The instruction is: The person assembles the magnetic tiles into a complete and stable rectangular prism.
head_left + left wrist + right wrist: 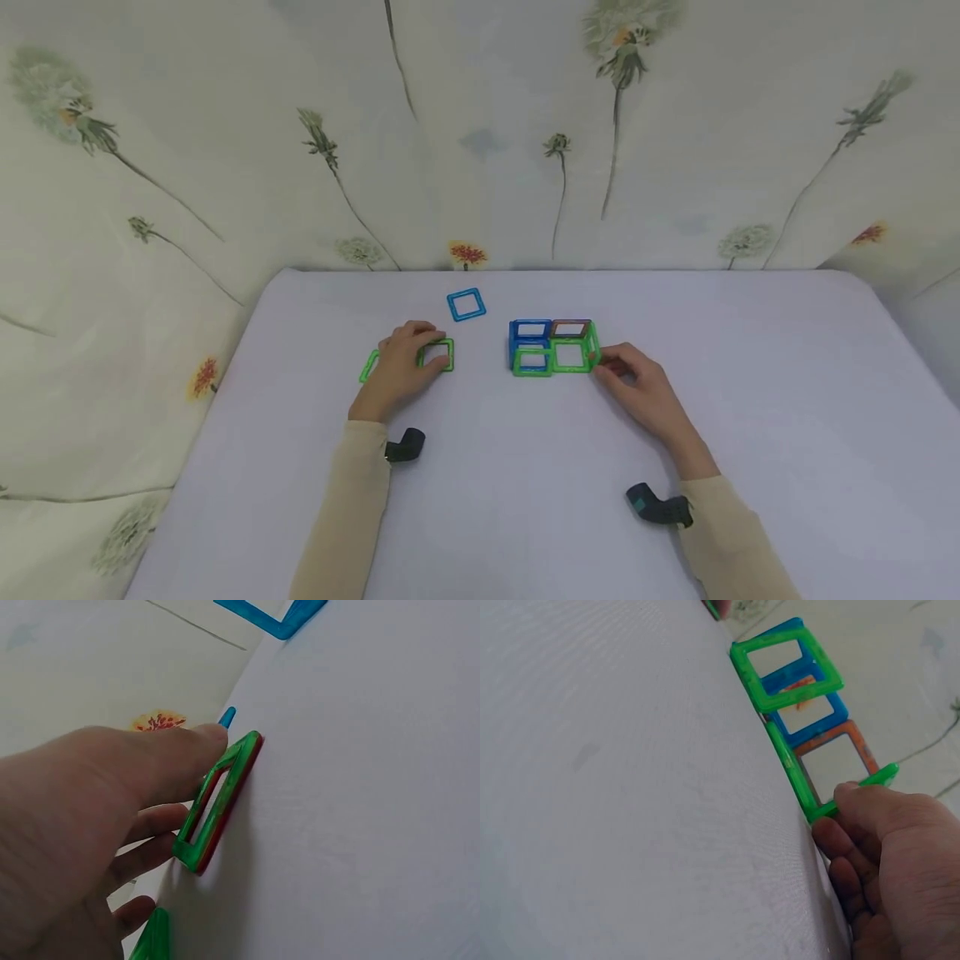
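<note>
My left hand (397, 371) holds a green square magnetic tile (451, 354) between thumb and fingers. The left wrist view shows a red layer along this tile's underside. Under that hand lies another green tile (367, 367), partly hidden. Further right stands a small structure of magnetic tiles, with blue tiles (512, 342) at its left and back, an orange-brown tile (572, 322) at the back right and green tiles (532, 374) in front. At its right end my right hand (641, 392) pinches an upright green tile (885, 776) with thumb and finger.
A loose blue square tile (467, 316) lies toward the back of the white table (510, 483). Behind the table's far edge hangs a cloth (495, 192) printed with dandelions. Dark wrist-worn devices (405, 446) sit at both sleeves.
</note>
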